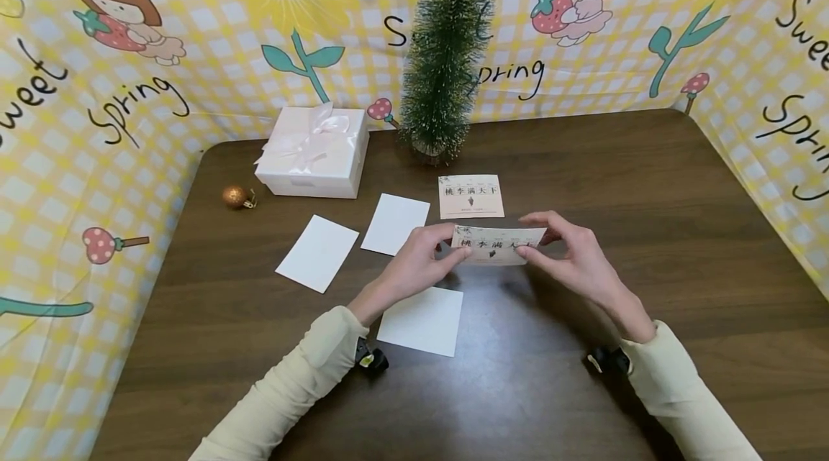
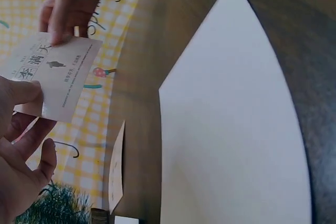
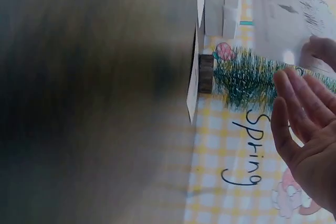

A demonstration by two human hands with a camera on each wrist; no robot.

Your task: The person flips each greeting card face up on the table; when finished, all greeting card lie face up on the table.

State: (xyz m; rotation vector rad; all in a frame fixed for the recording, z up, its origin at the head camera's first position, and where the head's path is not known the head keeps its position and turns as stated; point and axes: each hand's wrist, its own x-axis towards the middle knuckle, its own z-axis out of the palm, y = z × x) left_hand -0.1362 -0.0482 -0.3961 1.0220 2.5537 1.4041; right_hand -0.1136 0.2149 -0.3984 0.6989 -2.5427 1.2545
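Between my two hands a printed card [image 1: 495, 244] with dark characters and a small drawing is held up above the table. My left hand [image 1: 430, 252] pinches its left end, thumb on the printed face. At the other end my right hand [image 1: 573, 252] pinches it the same way; in the right wrist view the remaining fingers [image 3: 302, 106] spread away from the card. A matching card [image 1: 470, 196] lies face up just beyond. Beneath my left forearm rests a blank white card [image 1: 424, 321], and two more, a tilted one [image 1: 319, 254] and another [image 1: 391, 220], lie to the left.
A white gift box [image 1: 314, 152] with a ribbon bow stands at the back left, a bronze ornament ball [image 1: 234, 196] beside it. Behind the cards rises a small tinsel tree [image 1: 447, 58]. A yellow checked cloth [image 1: 220, 72] hangs around the brown table [image 1: 648, 180].
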